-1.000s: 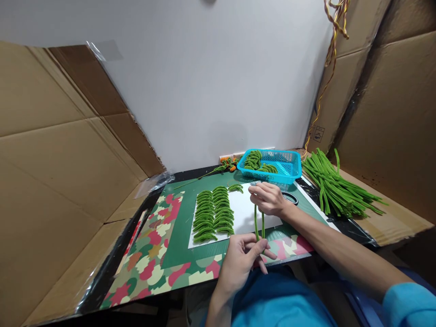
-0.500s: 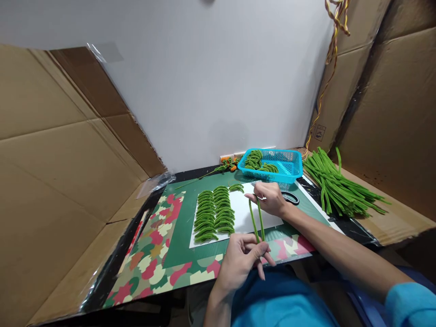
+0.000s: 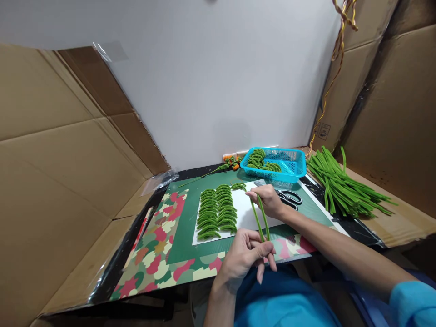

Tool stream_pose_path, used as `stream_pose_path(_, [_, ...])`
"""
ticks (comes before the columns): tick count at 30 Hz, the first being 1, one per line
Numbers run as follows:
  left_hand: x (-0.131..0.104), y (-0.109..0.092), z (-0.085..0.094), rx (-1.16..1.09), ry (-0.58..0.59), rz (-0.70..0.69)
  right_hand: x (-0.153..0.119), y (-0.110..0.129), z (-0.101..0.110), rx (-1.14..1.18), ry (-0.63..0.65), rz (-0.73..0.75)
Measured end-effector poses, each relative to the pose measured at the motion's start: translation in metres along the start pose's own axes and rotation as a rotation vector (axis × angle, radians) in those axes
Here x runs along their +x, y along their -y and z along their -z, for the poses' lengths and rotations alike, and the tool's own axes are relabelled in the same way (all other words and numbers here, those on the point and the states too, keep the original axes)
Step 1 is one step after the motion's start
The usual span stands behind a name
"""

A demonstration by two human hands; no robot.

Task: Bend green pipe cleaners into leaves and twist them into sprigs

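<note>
Strands (image 3: 263, 217) have swung since a second ago: near upright then, tops now leaning toward the curls (image 3: 208, 213). Can't tell if it's two strips or one folded. Left hand (image 3: 247, 253) pinches the lower end, thumb to fingers; right hand (image 3: 268, 200) grips narrowly up top, probably to keep both sides controlled. They're over the sheet's (image 3: 243, 210) near-right part. Curls fill its left in two columns, likely so they don't tangle. Scissors (image 3: 288, 200) lie at its right, basket (image 3: 289, 176) beyond, bundle (image 3: 347, 188) farther right; all look parked within reach.
</note>
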State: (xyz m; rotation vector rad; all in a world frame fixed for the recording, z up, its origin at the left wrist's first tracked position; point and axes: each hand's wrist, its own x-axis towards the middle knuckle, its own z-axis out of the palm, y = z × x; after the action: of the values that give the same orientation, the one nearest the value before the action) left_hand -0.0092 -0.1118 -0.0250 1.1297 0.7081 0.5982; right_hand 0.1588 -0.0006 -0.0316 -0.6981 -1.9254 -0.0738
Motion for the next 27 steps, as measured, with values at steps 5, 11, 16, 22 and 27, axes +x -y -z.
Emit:
stream_pose_path(5, [-0.002, 0.0, -0.001, -0.054, -0.041, -0.02, -0.001, -0.009, 0.008, -0.053, 0.031, 0.017])
stream_pose_path(11, [0.003, 0.003, -0.003, -0.061, -0.109, -0.051, -0.003, -0.02, 0.016, -0.057, 0.05, -0.068])
stream_pose_path(16, [0.004, 0.006, -0.008, -0.07, -0.149, -0.094, -0.006, -0.02, 0.021, 0.099, 0.138, -0.153])
stream_pose_path(22, [0.007, 0.002, -0.01, -0.11, -0.189, -0.138, 0.004, -0.01, 0.021, 0.416, 0.263, -0.27])
stream_pose_path(27, [0.018, 0.004, -0.015, -0.107, -0.163, -0.141, 0.007, -0.001, 0.02, 1.012, 0.38, -0.547])
